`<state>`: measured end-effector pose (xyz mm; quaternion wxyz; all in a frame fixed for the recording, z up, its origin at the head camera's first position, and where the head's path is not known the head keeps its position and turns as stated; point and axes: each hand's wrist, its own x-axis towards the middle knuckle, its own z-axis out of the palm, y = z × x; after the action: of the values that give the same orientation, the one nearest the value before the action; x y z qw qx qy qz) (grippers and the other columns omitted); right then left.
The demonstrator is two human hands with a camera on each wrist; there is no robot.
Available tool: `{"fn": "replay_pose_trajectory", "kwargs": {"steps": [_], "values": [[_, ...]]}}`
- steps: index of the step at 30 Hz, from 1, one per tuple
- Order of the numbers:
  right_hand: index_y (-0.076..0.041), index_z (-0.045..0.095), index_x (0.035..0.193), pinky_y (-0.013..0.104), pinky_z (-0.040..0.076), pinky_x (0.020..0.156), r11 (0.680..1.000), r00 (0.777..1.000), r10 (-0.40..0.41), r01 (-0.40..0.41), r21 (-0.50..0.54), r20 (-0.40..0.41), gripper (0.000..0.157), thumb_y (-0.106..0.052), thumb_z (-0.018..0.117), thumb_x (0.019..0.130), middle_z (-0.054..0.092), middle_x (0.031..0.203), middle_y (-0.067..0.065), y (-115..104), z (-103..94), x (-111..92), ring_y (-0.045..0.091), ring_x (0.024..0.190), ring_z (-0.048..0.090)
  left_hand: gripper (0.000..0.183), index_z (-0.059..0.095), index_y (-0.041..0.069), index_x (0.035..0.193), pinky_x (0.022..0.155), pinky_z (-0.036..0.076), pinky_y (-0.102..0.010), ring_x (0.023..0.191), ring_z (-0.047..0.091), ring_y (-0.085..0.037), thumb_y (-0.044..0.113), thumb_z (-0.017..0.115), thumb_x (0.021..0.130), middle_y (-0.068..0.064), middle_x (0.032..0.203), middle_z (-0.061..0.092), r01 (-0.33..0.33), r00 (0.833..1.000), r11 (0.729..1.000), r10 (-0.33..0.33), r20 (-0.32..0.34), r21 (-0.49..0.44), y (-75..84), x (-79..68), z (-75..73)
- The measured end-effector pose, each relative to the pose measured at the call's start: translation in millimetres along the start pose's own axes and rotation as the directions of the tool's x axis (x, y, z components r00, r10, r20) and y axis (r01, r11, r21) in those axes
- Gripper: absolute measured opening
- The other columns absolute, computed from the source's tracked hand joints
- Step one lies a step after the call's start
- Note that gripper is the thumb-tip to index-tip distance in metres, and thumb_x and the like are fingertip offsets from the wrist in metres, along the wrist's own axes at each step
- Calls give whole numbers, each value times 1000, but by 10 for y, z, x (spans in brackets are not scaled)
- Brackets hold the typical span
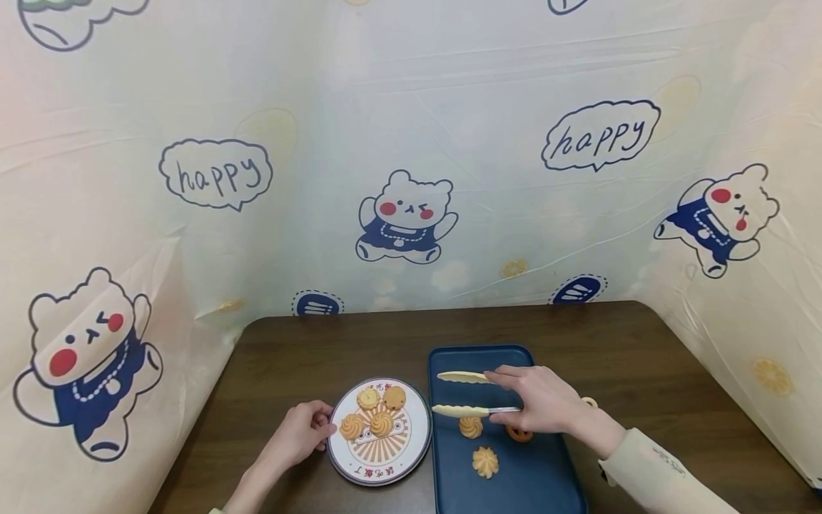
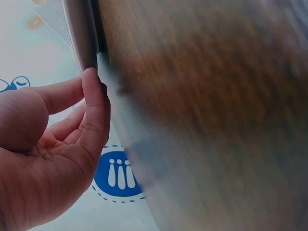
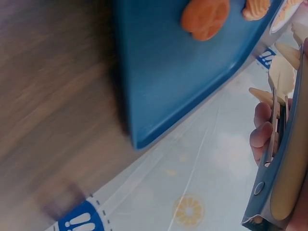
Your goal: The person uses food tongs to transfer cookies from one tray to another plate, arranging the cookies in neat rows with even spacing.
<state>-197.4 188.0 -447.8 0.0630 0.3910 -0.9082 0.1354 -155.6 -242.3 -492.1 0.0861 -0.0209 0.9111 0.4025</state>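
My left hand (image 1: 298,432) pinches the left rim of a white, printed plate (image 1: 416,432). Several cookies lie on it, among them a swirled cookie (image 1: 382,425) and a pale round cookie (image 1: 369,398). With my right hand (image 1: 546,400) I grip cream-tipped tongs (image 1: 462,412), their arms spread apart and nothing between the tips. They hang over a blue tray (image 1: 514,485). Below the tongs sits a swirled cookie (image 1: 471,427), with a star-shaped cookie (image 1: 485,462) nearer me. A pretzel-shaped cookie (image 3: 206,18) is partly hidden under my right hand in the head view.
Plate and tray stand side by side on a dark wooden table (image 1: 282,364), the plate to the left. Behind the table and along its sides hangs a pale cloth (image 1: 308,235) printed with cartoon bears.
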Motion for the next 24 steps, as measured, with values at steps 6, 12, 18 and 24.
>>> {"fn": "replay_pose_trajectory", "kwargs": {"steps": [6, 12, 18, 24], "values": [[-11, 67, 130, 27, 54, 65, 1000, 1000, 23, -23, 2, -8, 61, -51, 75, 85, 67, 116, -1, 65, -60, -145, 8, 72, 61, 20, 64, -6, 107, 54, 54, -30, 60, 59, -16, -1, 71, 89, -6, 76, 53, 2, 1000, 1000, -2, 1, 7, 1, 7, -2], [-11, 67, 129, 30, 56, 68, 999, 999, 51, -51, 3, 1, 60, -51, 74, 86, 67, 118, -1, 105, -77, -298, 9, 79, 65, 19, 64, -6, 106, 54, 55, -31, 60, 59, -16, -1, 71, 89, -5, 76, 53, -4, 1000, 1000, 4, -7, 5, 1, 10, 7], [-11, 68, 127, 28, 55, 66, 999, 999, 46, -46, 0, -20, 60, -56, 71, 87, 68, 115, -3, 141, -33, -416, 4, 74, 61, 19, 65, -6, 105, 53, 55, -30, 60, 59, -16, -2, 72, 88, -5, 76, 53, -11, 1000, 1000, 11, -20, -2, -3, 4, 8], [-11, 69, 125, 21, 47, 57, 999, 999, 10, -8, 31, -38, 58, -55, 71, 87, 69, 108, -2, 150, 19, -474, 0, 64, 53, 19, 65, -6, 105, 53, 55, -30, 59, 59, -16, -3, 71, 88, -5, 75, 53, -23, 999, 1000, 23, -24, -9, -1, 1, 9]]}}
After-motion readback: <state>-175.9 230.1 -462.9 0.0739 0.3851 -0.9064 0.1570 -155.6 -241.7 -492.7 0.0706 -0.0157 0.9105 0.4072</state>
